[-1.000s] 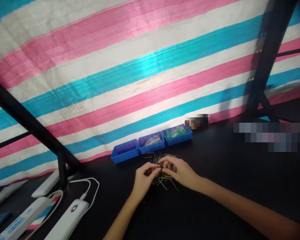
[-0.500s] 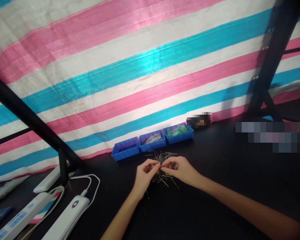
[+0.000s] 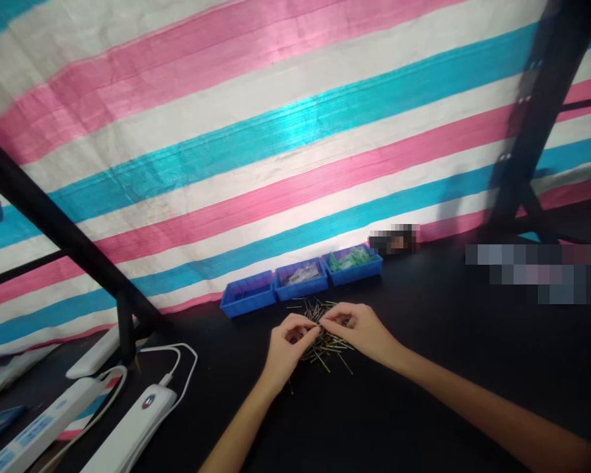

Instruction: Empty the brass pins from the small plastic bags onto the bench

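A loose pile of thin metal pins (image 3: pixel 328 351) lies on the black table, under and around both hands. My left hand (image 3: pixel 290 345) is pinched, thumb against forefinger, above the pile's left side. My right hand (image 3: pixel 362 328) is pinched too, and its fingertips meet those of the left over the pile. Whatever is between the fingertips is too small to make out. Just behind the pile stand three blue bins: the left one (image 3: pixel 249 303) looks nearly bare inside, the middle one (image 3: pixel 303 287) holds clear small bags, and the right one (image 3: pixel 357 271) holds green bags.
White power strips (image 3: pixel 42 424) and a white device (image 3: pixel 132 430) with cables lie at the left. Black frame legs (image 3: pixel 125 328) stand at both sides. A striped sheet (image 3: pixel 256 171) hangs behind the table (image 3: pixel 423 309). Blurred-out items sit at the right.
My right hand has tilted slightly, its knuckles a little higher, and its thumb has come closer to the forefinger. My left hand has barely shifted right. The view has moved slightly.
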Tool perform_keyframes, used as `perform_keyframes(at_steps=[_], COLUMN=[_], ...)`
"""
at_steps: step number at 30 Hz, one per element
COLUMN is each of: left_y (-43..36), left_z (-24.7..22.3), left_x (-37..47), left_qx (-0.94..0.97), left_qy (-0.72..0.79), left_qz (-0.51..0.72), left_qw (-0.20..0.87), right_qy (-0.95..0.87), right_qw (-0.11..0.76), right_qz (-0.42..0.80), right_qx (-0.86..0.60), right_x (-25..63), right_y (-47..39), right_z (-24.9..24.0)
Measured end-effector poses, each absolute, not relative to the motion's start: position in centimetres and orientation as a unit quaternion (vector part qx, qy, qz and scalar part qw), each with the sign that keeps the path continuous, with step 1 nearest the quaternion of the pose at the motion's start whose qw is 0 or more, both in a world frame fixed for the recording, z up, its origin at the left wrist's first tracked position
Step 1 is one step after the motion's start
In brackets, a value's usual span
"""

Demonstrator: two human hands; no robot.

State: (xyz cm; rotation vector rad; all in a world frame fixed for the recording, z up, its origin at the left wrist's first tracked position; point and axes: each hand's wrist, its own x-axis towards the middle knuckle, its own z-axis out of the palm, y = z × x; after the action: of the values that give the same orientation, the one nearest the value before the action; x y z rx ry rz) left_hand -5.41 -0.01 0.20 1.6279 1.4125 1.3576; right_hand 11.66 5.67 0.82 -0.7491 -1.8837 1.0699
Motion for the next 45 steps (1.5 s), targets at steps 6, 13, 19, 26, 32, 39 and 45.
perform_keyframes(at_steps=[6, 13, 19, 26, 32, 39, 45], left_y=[-0.2, 0.1, 1.3, 1.5, 1.2, 1.5, 1.9], left_z=[-0.1, 0.7, 1.6, 1.4, 2.0, 1.1, -1.1], left_x=[-5.0, -5.8, -10.8, -15.8, -15.5, -13.7, -10.2], left_qx=[0.650, 0.543, 0.419, 0.333, 0.355, 0.402, 0.480], left_qy=[0.525, 0.545, 0.577, 0.577, 0.566, 0.565, 0.571], left_qz=[0.454, 0.532, 0.642, 0.708, 0.703, 0.661, 0.568], left_qw=[0.309, 0.354, 0.282, 0.235, 0.245, 0.285, 0.347], right_qy=[-0.766, -0.776, -0.851, -0.931, -0.968, -0.980, -0.986], right_qw=[0.408, 0.404, 0.364, 0.280, 0.150, 0.057, 0.089], right_qz=[0.430, 0.392, 0.277, 0.191, 0.178, 0.180, 0.140], right_qx=[-0.247, -0.285, -0.259, -0.138, -0.092, -0.057, -0.026], right_x=[11.5, 11.7, 11.7, 10.4, 9.9, 10.0, 9.8], right_y=[5.2, 5.7, 4.2, 1.5, 0.8, 1.1, 1.0], right_z=[0.7, 0.4, 0.0, -1.0, -0.7, -0.3, -0.2])
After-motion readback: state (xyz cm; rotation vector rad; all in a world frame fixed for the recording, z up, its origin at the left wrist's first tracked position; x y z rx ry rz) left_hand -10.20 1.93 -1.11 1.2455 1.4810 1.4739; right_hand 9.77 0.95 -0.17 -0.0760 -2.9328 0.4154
